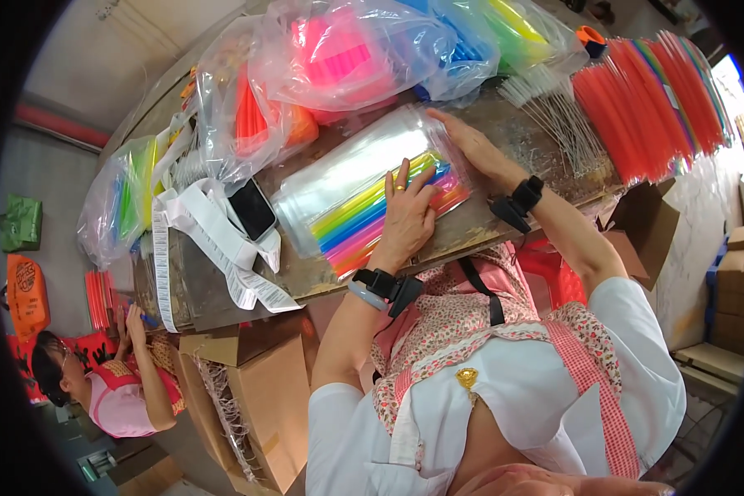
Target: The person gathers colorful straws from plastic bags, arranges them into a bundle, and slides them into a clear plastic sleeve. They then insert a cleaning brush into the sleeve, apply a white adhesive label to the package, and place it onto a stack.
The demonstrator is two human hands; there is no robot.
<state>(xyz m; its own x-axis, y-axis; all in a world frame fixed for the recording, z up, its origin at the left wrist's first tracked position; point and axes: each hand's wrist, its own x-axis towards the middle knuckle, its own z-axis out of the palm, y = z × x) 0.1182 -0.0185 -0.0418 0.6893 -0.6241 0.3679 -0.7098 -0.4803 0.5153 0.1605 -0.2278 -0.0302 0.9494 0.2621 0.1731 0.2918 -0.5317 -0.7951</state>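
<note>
On the wooden table before me lies a stack of clear plastic bags (355,153). Across its near side runs a row of thin coloured sticks (339,240) in yellow, green, blue, pink and orange, apparently inside clear plastic. My left hand (409,215) rests on these sticks with its fingers spread, pressing from above. At the right end of the stack is my right hand (481,153), fingers stretched along the plastic's edge. Its lower fingers are partly hidden, and I see nothing held in it.
Clear bags of coloured sticks (339,54) line the table's far side. White label strips (211,240) and a phone (252,208) lie left. Thin wire-like sticks (554,116) and red bundles (645,112) lie right. A cardboard box (264,397) stands below; another person (116,380) works at far left.
</note>
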